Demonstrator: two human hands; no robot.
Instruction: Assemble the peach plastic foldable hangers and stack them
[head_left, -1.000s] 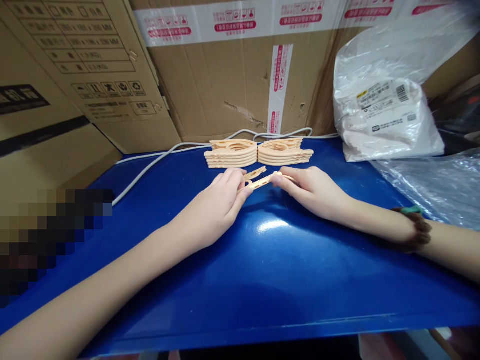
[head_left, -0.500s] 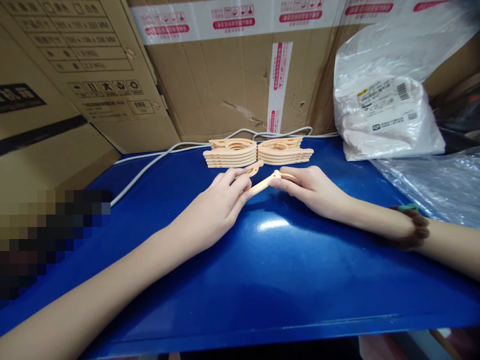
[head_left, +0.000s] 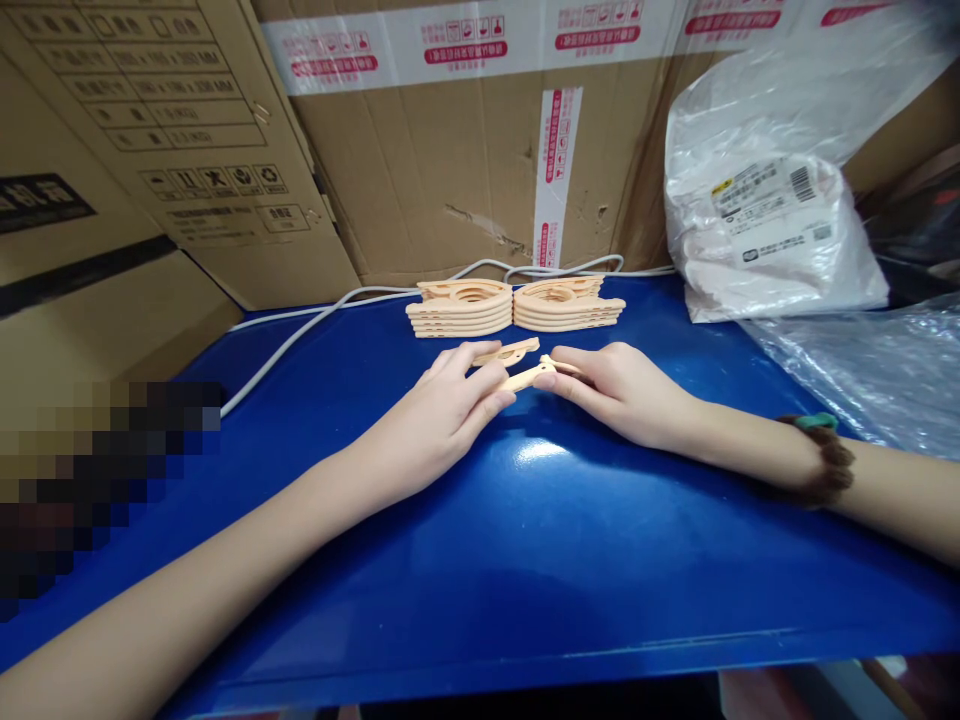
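Both hands hold a cream plastic folding clothes hanger just above the blue table. My left hand is closed around its left part, with the thumb along the near edge. A flat slotted piece of it sticks out beyond my left fingers. My right hand pinches the other part near the joint, thumb in front. The fingers hide much of the hanger's shape. Behind the hands, several like hangers lie stacked in a left pile and a right pile, side by side.
A large cardboard box stands along the back, and another printed carton is at the left. White cable runs behind the piles. A white plastic parcel bag and clear plastic wrap lie at the right.
The left part of the held hanger has turned, and its slotted end now points more to the right. The joint has dropped slightly toward me. The stacked hangers stay put.
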